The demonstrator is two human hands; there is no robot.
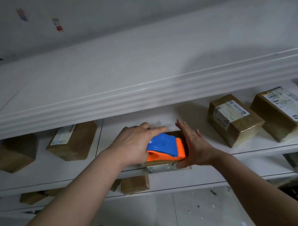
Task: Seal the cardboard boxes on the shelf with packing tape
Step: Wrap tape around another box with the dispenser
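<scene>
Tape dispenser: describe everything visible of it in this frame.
The tape dispenser looks like smooth plastic: a blue upper shell over an orange body showing at its right end and lower edge. No roll shows. It lies on a cardboard box on the white shelf. The left hand grips its left side, index finger stretched forward. The right hand, fingers straight, stands by its right end; contact unclear.
</scene>
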